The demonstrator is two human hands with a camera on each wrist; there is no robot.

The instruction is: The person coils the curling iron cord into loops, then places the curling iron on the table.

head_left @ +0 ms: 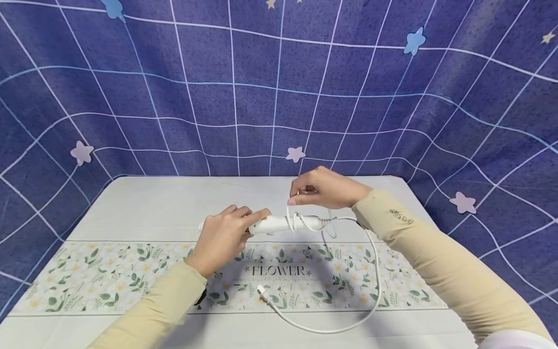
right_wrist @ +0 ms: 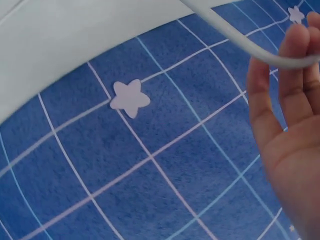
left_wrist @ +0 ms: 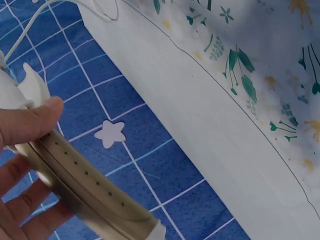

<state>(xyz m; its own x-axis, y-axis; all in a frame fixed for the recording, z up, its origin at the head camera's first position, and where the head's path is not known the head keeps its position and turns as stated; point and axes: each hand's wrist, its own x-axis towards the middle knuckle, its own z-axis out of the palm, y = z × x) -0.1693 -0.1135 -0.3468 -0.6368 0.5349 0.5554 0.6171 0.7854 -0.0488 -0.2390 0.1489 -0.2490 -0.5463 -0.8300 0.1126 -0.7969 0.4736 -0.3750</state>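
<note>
Backdrop: blue curtain with pale grid lines and star shapes. Tabletop white, crossed by a floral band printed "FLOWER" in dark capitals, a small star-like flower at either side; the fainter line beneath is too small to read. Dark lettering on the right sleeve appears upside down; reading uncertain.

White styling iron held above the far part of the tabletop, gripped by the left hand; left wrist view shows its gold-toned section with a row of dark dots. No brand legible on it. Right hand pinches the white cord, which loops round the iron's cord end. Plug lies on the floral band, below "FLOWER"
</note>
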